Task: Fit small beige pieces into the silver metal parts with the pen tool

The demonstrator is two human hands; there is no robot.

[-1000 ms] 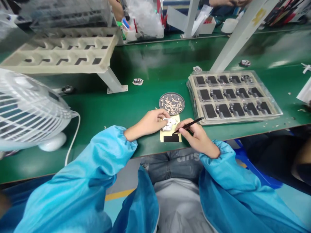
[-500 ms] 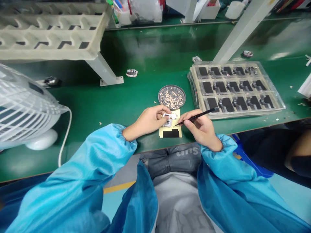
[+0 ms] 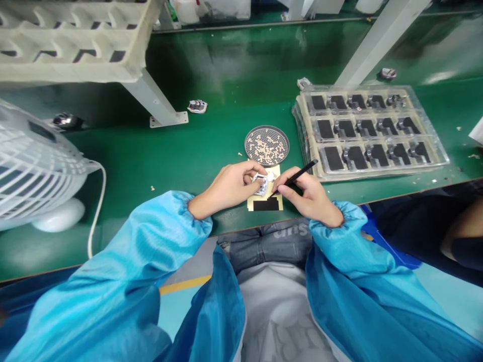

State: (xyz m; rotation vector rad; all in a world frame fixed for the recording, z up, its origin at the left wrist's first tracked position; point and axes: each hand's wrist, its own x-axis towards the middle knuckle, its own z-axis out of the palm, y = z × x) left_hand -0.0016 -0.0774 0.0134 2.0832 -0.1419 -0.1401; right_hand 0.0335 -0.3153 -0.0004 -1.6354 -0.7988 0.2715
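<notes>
- Head view, centre: the left hand (image 3: 234, 185) pinches one white part (image 3: 261, 185) over one yellow sheet (image 3: 250, 204).
- Right of it, the right hand (image 3: 308, 197) grips one black pen-like tool (image 3: 295, 178).
- Above: one round tray (image 3: 247, 153), its pale pieces (image 3: 267, 146) too many to count.
- Right side: a clear tray (image 3: 377, 140), fifteen compartments, three rows of five.

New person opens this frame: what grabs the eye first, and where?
Probably the bright blue sleeves, reaching from the lower corners toward the picture's middle. There the left hand holds a small white part and the right hand a slim black tool. Next, likely the round dark tray of beige bits just beyond them, and the big white fan at far left.
</notes>
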